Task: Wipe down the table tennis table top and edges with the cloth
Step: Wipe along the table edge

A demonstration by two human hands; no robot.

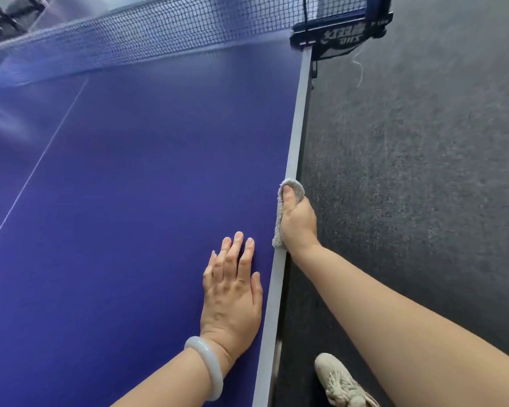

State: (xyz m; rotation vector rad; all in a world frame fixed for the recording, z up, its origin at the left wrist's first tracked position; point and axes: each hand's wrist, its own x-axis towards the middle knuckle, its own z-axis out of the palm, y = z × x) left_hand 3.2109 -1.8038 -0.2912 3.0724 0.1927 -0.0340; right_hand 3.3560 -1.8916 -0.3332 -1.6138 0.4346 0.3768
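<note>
The blue table tennis table [135, 177] fills the left of the view, with its grey side edge [299, 121] running from the bottom up to the net post. My right hand [299, 221] grips a pale grey fluffy cloth [296, 188] wrapped over that edge, thumb on top of the cloth, fingers hidden beyond the rim. My left hand [232, 292] rests flat on the blue top just inside the edge, fingers straight, with a pale bangle on the wrist.
A dark net [159, 33] crosses the table at the top, clamped by a blue net post [341, 30] at the edge. Dark grey carpet [423, 171] lies to the right. A beige shoe [340, 383] stands beside the table at the bottom.
</note>
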